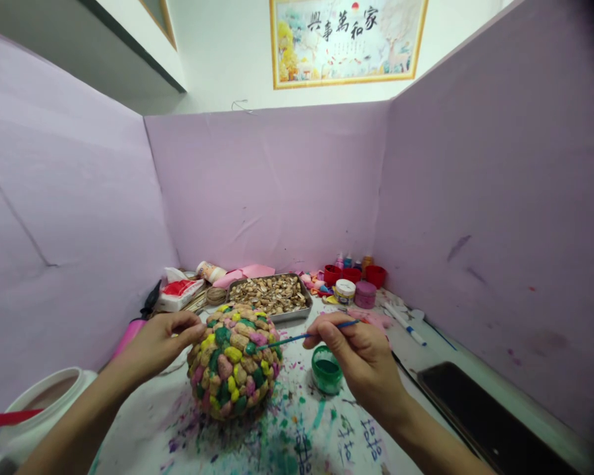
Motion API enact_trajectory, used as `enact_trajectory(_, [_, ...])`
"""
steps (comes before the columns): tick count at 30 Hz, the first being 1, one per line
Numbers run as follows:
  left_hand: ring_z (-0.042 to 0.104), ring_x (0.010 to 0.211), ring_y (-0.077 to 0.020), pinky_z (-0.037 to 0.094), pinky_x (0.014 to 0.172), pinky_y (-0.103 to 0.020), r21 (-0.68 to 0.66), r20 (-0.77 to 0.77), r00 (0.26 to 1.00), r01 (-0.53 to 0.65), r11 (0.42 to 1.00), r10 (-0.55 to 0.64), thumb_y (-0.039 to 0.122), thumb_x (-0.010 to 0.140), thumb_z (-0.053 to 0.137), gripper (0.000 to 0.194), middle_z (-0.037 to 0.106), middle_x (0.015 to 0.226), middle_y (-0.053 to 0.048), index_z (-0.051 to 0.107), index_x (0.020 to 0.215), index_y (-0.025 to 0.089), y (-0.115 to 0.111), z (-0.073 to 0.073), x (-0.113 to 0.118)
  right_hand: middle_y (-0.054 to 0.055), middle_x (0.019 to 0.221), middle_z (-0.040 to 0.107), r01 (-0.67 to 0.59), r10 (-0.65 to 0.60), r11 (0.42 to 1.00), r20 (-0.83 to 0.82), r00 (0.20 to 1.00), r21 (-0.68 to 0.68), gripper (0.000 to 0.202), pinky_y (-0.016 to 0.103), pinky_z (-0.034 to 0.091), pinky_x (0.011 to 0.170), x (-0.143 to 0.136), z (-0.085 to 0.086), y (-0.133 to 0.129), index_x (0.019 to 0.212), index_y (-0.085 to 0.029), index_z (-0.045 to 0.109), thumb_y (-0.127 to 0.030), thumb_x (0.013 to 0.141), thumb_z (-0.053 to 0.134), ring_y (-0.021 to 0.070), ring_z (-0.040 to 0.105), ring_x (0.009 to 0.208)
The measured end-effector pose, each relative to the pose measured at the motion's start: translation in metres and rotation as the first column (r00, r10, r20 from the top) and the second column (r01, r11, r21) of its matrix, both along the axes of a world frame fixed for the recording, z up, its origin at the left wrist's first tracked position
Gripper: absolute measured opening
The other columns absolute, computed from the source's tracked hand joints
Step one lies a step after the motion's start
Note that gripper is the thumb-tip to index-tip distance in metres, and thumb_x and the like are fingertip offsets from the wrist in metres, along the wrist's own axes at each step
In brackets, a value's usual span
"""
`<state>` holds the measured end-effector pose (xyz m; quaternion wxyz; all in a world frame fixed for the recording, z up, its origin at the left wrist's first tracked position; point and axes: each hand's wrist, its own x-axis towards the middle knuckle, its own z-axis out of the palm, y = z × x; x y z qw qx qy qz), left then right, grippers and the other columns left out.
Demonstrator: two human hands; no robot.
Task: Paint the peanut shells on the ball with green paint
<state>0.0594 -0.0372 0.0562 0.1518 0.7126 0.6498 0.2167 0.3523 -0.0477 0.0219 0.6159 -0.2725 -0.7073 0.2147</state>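
Note:
A round ball covered in peanut shells (232,373) stands on the paint-stained table. Some shells are green, yellow or pink, others bare tan. My left hand (175,333) rests its fingertips against the ball's upper left side, fingers bent, steadying contact only. Between the thumb and fingers of my right hand (349,343) is a thin blue paintbrush (291,340), its tip touching a green shell on the ball's right part. Just below that hand sits an open jar of green paint (327,369).
Behind the ball lies a metal tray of peanut shells (272,295). Paint jars (365,294) and red cups (375,275) stand back right. A black phone (490,415) lies right, a white tub (49,402) stands left. Purple panels (272,185) surround the table.

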Motion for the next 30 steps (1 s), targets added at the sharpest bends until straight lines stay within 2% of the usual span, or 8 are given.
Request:
enact_trajectory(9, [0.055,0.074,-0.0225,0.041,0.064,-0.027,0.013,0.021,1.0,0.01,1.0,-0.01,0.056,0.074,0.043,0.043,0.059,0.069,-0.002,0.06,0.068,0.017,0.002,-0.0023,-0.0036,0.002,0.068,0.069,0.016,-0.017,0.999,0.051,0.999,0.033,0.026,0.021,0.05,0.062,0.0015,-0.0013,0.0006,0.071,-0.017,0.068,-0.022,0.09,0.05,0.012,0.066,0.064])
enact_trajectory(14, [0.053,0.073,-0.0214,0.039,0.063,-0.026,0.012,0.022,1.0,-0.006,1.0,0.006,0.055,0.074,0.044,0.04,0.058,0.069,-0.001,0.059,0.067,0.018,0.0015,-0.0016,-0.0025,0.002,0.067,0.07,0.007,-0.008,1.0,0.089,0.996,0.006,0.029,0.023,0.05,0.06,0.0004,-0.0026,0.0013,0.07,-0.017,0.067,-0.024,0.091,0.049,0.0129,0.066,0.063])
enact_trajectory(18, [0.053,0.073,-0.0214,0.039,0.063,-0.026,0.026,0.018,1.0,-0.002,1.0,0.002,0.054,0.074,0.045,0.038,0.057,0.068,-0.001,0.058,0.065,0.019,0.003,-0.0035,-0.0049,0.002,0.067,0.069,0.04,-0.041,0.999,0.059,0.997,0.023,0.028,0.024,0.05,0.059,0.0005,-0.0022,0.0019,0.07,-0.018,0.067,-0.023,0.091,0.048,0.0135,0.066,0.063])
enact_trajectory(22, [0.051,0.071,-0.0211,0.039,0.062,-0.027,0.024,0.015,1.0,0.011,1.0,-0.012,0.055,0.074,0.044,0.039,0.055,0.066,0.0,0.055,0.064,0.019,0.003,-0.0028,-0.0045,0.003,0.069,0.07,0.012,-0.013,1.0,0.036,0.999,0.017,0.026,0.025,0.052,0.063,-0.0004,-0.0023,0.0018,0.073,-0.018,0.068,-0.023,0.091,0.049,0.0144,0.067,0.066])
enact_trajectory(30, [0.053,0.072,-0.0216,0.04,0.061,-0.025,0.028,0.018,1.0,-0.012,1.0,0.011,0.052,0.073,0.047,0.035,0.056,0.066,0.0,0.057,0.064,0.02,0.0039,-0.0046,-0.0057,0.002,0.066,0.069,0.024,-0.025,1.0,0.088,0.996,0.018,0.028,0.025,0.05,0.059,0.0019,-0.0044,0.0015,0.07,-0.018,0.066,-0.024,0.091,0.048,0.014,0.066,0.062])
